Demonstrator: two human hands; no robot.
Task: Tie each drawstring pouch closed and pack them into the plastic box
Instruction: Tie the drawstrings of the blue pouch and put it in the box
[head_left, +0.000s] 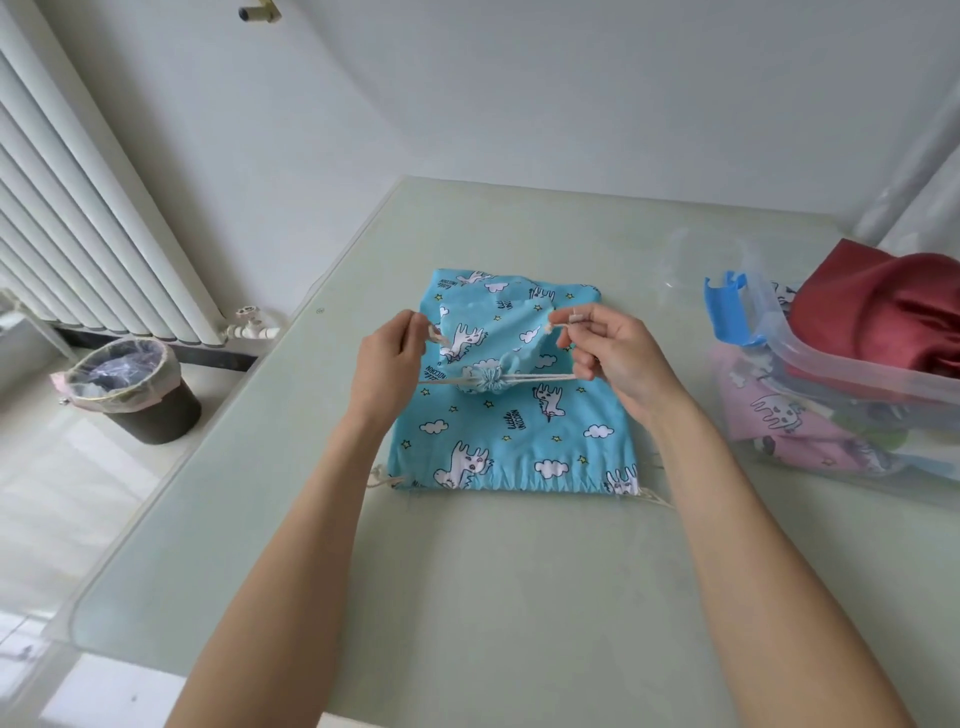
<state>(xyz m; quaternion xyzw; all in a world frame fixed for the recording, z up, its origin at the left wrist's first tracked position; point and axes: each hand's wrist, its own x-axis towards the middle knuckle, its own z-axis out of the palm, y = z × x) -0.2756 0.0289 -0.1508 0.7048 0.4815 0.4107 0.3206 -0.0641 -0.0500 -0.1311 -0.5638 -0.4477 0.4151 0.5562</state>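
Observation:
A small blue unicorn-print pouch (488, 340) lies on top of a larger flat blue pouch (511, 441) in the middle of the table. Its mouth (485, 385) is gathered tight, and the cream drawstring (540, 379) runs out to both sides. My left hand (382, 364) pinches the left cord end. My right hand (605, 353) pinches the right cord end, held just above the pouch. The clear plastic box (852, 384) stands at the right table edge, with pink, blue and dark red fabric inside.
The box's blue latch (727, 312) faces the pouches. A glass-topped table (467, 571) carries everything. A lined dark waste bin (132, 387) stands on the floor at the left, below a white radiator (78, 208).

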